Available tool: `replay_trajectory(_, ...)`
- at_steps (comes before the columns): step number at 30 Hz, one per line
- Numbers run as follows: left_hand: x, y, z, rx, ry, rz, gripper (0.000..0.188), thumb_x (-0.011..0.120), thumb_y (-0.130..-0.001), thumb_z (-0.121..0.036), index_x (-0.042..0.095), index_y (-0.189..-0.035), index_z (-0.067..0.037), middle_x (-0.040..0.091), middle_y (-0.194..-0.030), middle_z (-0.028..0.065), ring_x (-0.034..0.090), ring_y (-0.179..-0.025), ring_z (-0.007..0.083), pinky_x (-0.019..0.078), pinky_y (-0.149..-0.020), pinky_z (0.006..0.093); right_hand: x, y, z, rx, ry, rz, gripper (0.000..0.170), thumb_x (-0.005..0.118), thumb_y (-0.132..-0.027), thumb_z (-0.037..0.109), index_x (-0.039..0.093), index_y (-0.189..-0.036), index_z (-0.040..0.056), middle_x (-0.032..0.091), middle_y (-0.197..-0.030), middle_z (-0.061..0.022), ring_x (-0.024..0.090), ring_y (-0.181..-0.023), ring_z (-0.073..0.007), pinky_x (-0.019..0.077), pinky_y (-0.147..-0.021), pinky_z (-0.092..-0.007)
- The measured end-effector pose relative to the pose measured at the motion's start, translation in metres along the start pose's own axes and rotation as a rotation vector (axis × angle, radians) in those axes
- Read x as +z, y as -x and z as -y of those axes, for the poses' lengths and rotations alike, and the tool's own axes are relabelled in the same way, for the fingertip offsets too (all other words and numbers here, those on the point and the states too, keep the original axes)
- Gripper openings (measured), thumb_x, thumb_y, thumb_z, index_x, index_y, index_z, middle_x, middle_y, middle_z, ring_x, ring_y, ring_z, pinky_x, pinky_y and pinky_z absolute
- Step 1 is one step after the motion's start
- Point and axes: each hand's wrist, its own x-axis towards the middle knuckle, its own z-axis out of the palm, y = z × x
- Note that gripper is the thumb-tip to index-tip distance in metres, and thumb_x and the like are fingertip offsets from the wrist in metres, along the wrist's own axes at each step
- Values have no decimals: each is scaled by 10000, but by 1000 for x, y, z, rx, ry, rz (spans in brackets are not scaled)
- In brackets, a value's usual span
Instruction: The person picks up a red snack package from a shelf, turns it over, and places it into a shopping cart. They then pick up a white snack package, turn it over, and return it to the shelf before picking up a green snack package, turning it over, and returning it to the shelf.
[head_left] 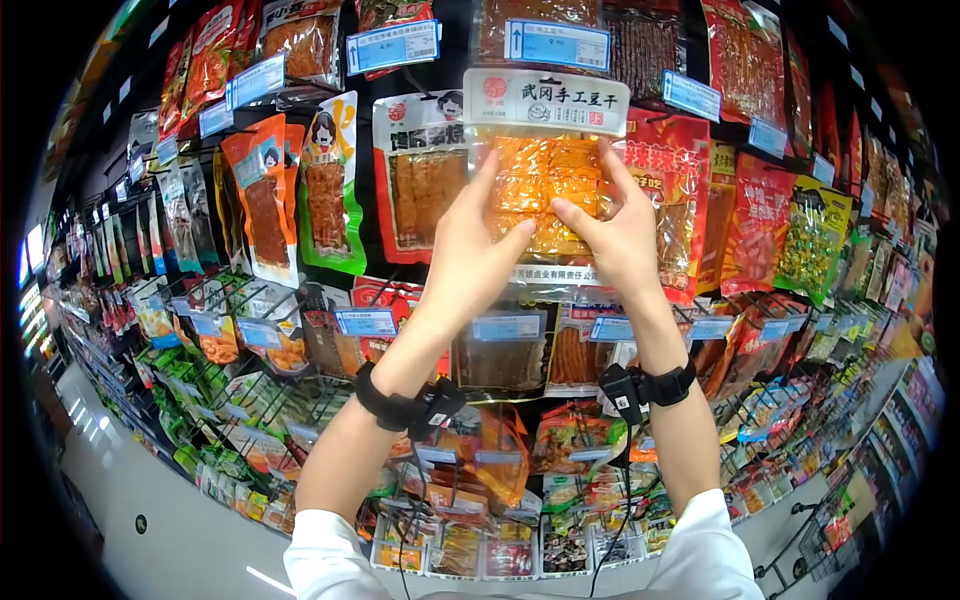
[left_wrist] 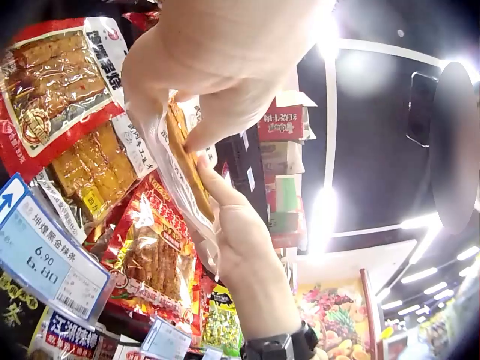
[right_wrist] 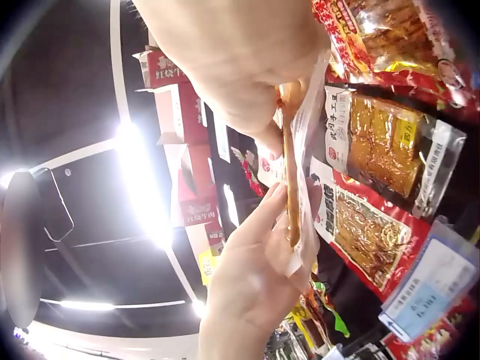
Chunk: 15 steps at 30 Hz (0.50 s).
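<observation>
Held upright in front of the rack is a clear vacuum pack of orange dried tofu point(head_left: 545, 185) with a white printed header. My left hand point(head_left: 470, 240) grips its left side, thumb across the front and fingers along the edge and behind. The right side is gripped the same way by my right hand point(head_left: 625, 240), its thumb on the tofu. Both wrist views show the pack nearly edge-on, pinched between the hands. A matching dried tofu pack point(right_wrist: 382, 142) hangs on the rack close behind it, largely hidden in the head view.
Red-edged snack packs point(head_left: 418, 180) hang left of the held pack, and a red pack point(head_left: 680, 210) hangs right. Blue price tags point(head_left: 557, 45) stick out from the hooks. Lower shelves carry many small bags, with white bins point(head_left: 508, 560) below. A shopping cart point(head_left: 815, 540) stands at lower right.
</observation>
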Motion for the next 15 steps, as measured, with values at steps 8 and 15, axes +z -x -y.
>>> replay_trajectory(8, 6, 8, 2, 16, 108, -13, 820, 718, -873, 1, 292, -1570, 71, 422, -1565, 237, 431, -1438, 255, 336, -1192, 363, -2, 14, 17, 36, -19, -31, 891, 876, -770, 142, 423, -1507, -71, 577, -1386, -226, 615, -1251, -263, 500, -1044, -368)
replay_trajectory(15, 3, 15, -12, 58, 114, -44, 805, 697, -874, 18, 299, -1572, 60, 415, -1572, 222, 433, -1438, 259, 339, -1198, 373, -2, 21, 35, -24, 14, -64, 875, 864, -764, 98, 439, -1520, -18, 599, -1327, -182, 638, -1182, -244, 512, -1013, -349)
